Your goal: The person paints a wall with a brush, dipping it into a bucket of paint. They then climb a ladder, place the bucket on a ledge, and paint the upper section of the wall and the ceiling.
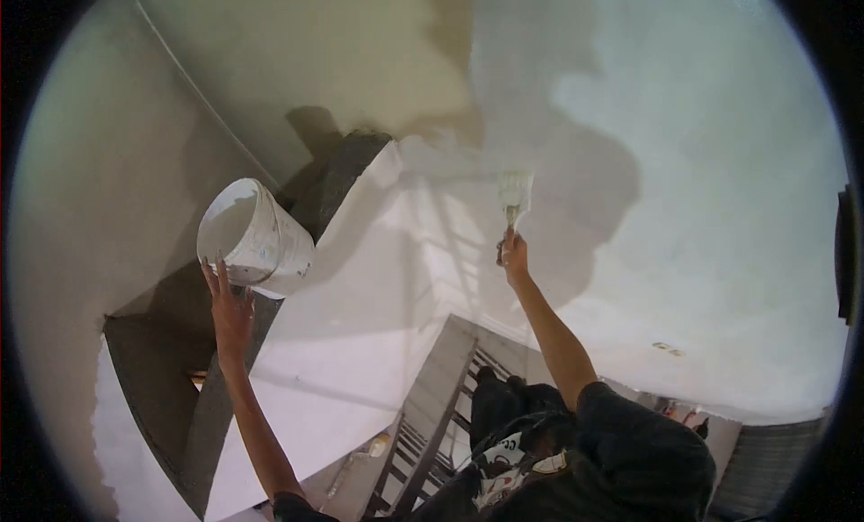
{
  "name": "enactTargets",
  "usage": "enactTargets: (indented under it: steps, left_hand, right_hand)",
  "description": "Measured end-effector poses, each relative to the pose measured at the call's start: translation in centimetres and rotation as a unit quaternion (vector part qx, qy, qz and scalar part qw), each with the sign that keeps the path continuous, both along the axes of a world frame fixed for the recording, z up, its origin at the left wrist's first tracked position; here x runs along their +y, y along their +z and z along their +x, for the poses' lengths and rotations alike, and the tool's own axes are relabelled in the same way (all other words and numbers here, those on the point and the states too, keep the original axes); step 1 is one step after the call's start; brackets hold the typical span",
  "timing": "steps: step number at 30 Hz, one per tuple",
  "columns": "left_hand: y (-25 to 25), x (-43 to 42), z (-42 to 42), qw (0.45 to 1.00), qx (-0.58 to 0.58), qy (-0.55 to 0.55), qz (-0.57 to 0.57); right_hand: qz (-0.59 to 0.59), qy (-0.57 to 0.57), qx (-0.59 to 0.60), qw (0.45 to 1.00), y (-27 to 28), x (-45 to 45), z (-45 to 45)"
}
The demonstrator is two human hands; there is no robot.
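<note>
My right hand point(513, 255) is closed around the handle of a wide flat paintbrush point(515, 193), bristles pointing up against the wall. A white plastic bucket point(286, 248) with paint smears leans at a tilt on the dark grey ledge, its mouth facing left. My left hand point(231, 313) is raised beside it, fingers stretched out and touching the bucket's lower rim. Pale paint marks those fingertips. How much paint the bucket holds cannot be made out.
A dark grey sloping ledge point(351, 180) borders a white-painted panel point(351, 310). Dark slatted metalwork point(432, 423) lies below, near my legs. The wall point(711, 207) on the right is pale, with a small socket opening point(668, 349). A thin cable point(193, 85) runs down the left wall.
</note>
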State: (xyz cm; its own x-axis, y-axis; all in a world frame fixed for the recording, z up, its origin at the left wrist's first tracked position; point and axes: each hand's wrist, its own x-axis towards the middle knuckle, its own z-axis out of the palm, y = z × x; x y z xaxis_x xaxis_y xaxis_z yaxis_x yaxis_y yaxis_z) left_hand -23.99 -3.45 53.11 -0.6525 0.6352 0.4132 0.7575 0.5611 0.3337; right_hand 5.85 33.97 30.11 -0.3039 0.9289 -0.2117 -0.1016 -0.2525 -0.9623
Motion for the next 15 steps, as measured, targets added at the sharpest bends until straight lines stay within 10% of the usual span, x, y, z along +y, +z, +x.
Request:
enactTargets:
  steps: [15]
  left_hand:
    - [2.7,-2.7,-3.4,0.975,0.034,-0.097,-0.197]
  right_hand:
    - [-0.148,0.060,0.055,0.986,-1.4,1.5,10.8]
